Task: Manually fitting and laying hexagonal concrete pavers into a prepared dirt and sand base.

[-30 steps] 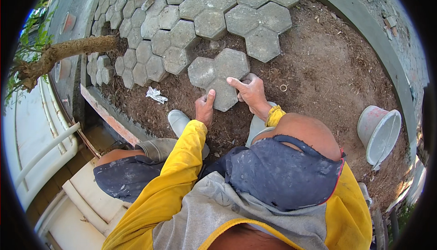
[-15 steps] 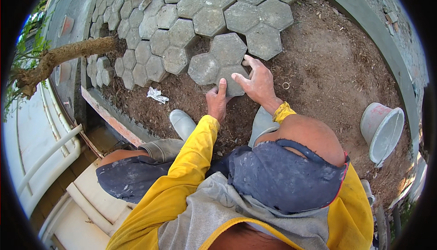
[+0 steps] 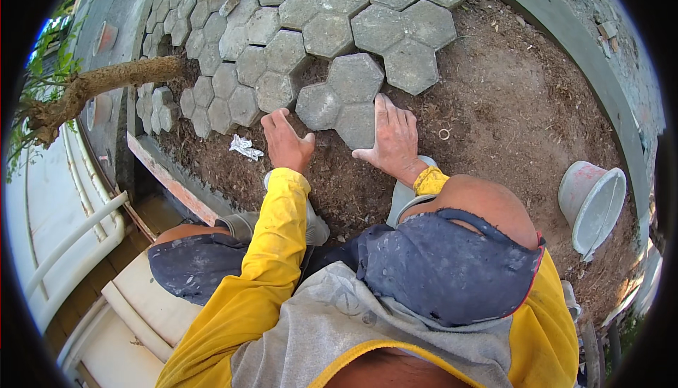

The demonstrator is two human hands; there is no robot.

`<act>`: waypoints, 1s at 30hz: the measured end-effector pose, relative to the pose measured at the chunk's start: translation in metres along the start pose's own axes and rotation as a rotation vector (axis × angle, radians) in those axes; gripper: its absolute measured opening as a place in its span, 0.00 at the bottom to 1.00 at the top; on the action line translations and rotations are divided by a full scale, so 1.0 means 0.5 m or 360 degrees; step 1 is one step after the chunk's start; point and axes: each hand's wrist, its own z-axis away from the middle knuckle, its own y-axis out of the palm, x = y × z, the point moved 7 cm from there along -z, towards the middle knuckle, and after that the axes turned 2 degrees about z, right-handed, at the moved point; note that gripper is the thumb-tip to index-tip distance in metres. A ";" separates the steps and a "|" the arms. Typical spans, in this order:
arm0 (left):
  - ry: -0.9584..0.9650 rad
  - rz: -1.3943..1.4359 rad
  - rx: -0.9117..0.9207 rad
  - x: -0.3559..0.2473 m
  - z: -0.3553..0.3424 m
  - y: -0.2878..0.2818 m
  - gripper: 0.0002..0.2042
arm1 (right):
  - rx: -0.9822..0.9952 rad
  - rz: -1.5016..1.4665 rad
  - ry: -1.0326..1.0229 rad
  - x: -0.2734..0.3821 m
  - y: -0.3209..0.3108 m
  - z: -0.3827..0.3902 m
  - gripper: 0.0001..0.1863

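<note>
A grey three-lobed hexagonal concrete paver (image 3: 345,95) lies on the soil in front of me, with a gap of bare soil between it and the laid pavers (image 3: 284,52). My right hand (image 3: 393,138) rests against its right side, fingers stretched out and thumb spread at the near corner. To the left of the paver, my left hand (image 3: 287,141) is open and apart from it. The left fingertips reach the near edge of the laid pavers, and whether they touch is hard to see.
Crumpled white paper (image 3: 246,148) lies on the soil left of my hands. A whitish bucket (image 3: 593,208) is tipped over at the right. A tree trunk (image 3: 127,74) leans in from the left. A concrete curb (image 3: 551,24) bounds the right side, another edging (image 3: 173,179) the left.
My left hand has left the paver's near edge and moved left, opening. The right hand has flattened along the paver's right side. The paver appears almost unmoved.
</note>
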 end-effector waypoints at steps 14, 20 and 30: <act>0.1132 -0.0170 -0.0292 -0.100 -0.039 0.019 0.48 | -0.0187 -0.0107 -0.0100 -0.006 -0.004 0.014 0.61; 0.0938 -0.0116 -0.0475 -0.051 0.046 -0.003 0.47 | -0.0090 -0.0152 -0.0454 0.026 -0.018 0.012 0.58; 0.0394 0.0000 -0.0646 -0.024 0.051 -0.002 0.47 | 0.0211 0.0000 -0.0878 0.045 -0.021 -0.096 0.56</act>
